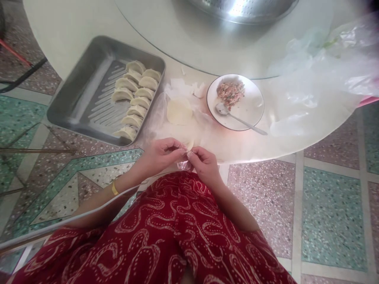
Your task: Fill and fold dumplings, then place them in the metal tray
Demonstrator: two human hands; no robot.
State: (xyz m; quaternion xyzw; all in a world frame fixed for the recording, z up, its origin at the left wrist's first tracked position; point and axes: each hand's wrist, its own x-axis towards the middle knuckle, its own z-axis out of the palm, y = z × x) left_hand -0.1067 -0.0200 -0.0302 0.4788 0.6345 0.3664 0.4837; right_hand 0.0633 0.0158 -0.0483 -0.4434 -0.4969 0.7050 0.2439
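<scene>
Close to the table's front edge, my left hand and my right hand meet, thumbs and fingertips pinching a dumpling between them. Only a pale bit of its dough shows; the fingers cover the rest. Just beyond lie flat, round dumpling wrappers on a thin plastic sheet. To the right is a white plate with a dark rim, holding a mound of minced filling and a metal spoon. A grey metal tray on the left carries folded dumplings in two rows along its right side.
A glass turntable covers the table's middle, with a perforated steel colander on it. Crumpled clear plastic bags lie at the right. A white cord crosses in front of my left forearm.
</scene>
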